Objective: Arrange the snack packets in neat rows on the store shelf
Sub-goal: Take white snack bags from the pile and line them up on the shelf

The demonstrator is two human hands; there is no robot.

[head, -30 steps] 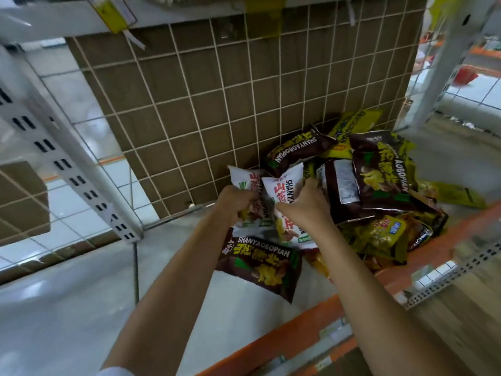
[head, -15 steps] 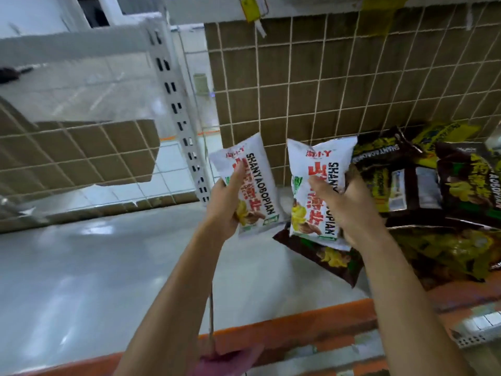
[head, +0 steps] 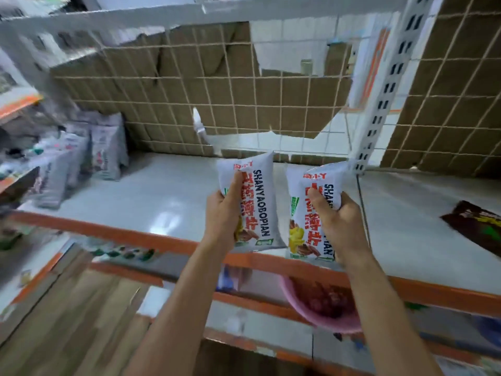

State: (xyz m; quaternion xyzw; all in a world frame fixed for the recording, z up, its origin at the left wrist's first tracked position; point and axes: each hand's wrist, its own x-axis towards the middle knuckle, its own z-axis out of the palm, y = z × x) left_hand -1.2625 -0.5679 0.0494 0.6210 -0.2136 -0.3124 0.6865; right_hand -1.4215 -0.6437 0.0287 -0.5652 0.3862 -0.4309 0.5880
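Note:
My left hand (head: 222, 213) grips a white snack packet (head: 256, 202) with red and black lettering, held upright above the white store shelf (head: 162, 196). My right hand (head: 336, 221) grips a second white packet (head: 309, 213) of the same kind beside it. Both packets hang over the shelf's orange front edge (head: 135, 234). At the far right a dark brown packet (head: 477, 226) lies flat on the shelf. Several blurred white packets (head: 105, 150) stand at the shelf's far left.
A wire grid backed with brown cardboard (head: 217, 96) closes the rear. A white slotted upright (head: 379, 104) divides the shelf bays just right of my hands. Below the orange edge sits a pink basket (head: 325, 316) on a lower shelf. More goods blur at the left edge.
Both hands lifted the two white packets out of the pile and carried them left past the upright into the neighbouring bay. The pile has left the view except one brown packet.

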